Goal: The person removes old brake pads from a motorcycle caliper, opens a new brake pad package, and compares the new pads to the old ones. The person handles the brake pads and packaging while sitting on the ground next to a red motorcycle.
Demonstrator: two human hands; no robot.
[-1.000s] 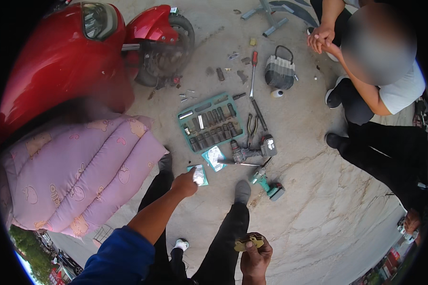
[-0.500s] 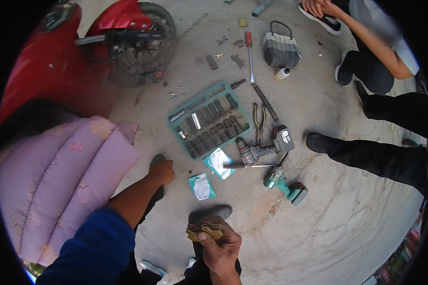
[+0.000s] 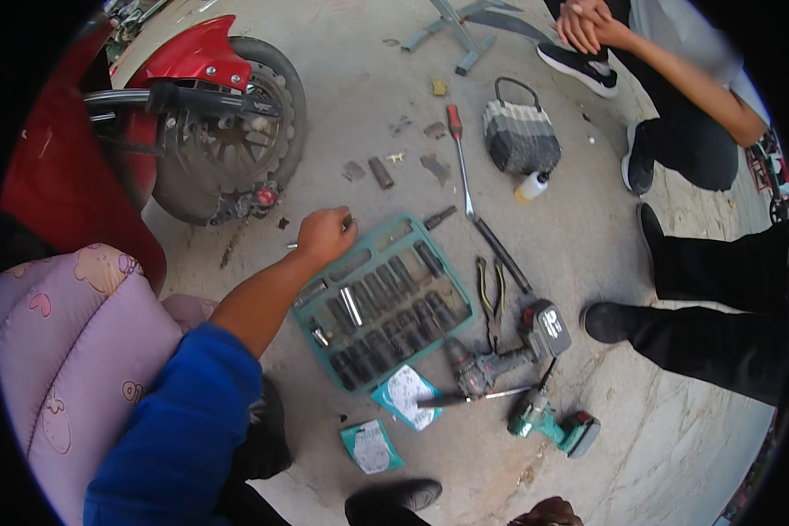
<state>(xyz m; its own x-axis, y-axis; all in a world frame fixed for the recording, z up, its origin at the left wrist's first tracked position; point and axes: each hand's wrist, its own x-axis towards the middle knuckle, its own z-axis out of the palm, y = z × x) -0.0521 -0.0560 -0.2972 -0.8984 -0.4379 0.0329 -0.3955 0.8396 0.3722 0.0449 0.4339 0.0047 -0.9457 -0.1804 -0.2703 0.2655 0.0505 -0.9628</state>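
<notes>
My left hand (image 3: pixel 327 235) is closed above the upper left corner of a green socket case (image 3: pixel 386 302), its arm stretched forward in a blue sleeve. A small dark bit shows at its fingertips; what it grips is too small to make out. Rows of dark sockets and a few shiny ones fill the case. Only a sliver of my right hand (image 3: pixel 548 511) shows at the bottom edge, its fingers and anything in them hidden. The front wheel (image 3: pixel 237 131) of a red scooter, with its brake caliper (image 3: pixel 259 200), stands left of the case.
Right of the case lie pliers (image 3: pixel 491 302), a grey drill (image 3: pixel 482 368), a green impact driver (image 3: pixel 548 421) and a long red-handled bar (image 3: pixel 461 167). Two packets (image 3: pixel 373 447) lie nearer me. A woven basket (image 3: pixel 522 136) and bottle (image 3: pixel 532 186) stand beyond. People's legs (image 3: pixel 710 342) are at right.
My left hand has moved forward from near my foot to the case's corner. My right hand, earlier holding brass-coloured brake pads, has dropped to the lower right edge. The view has shifted.
</notes>
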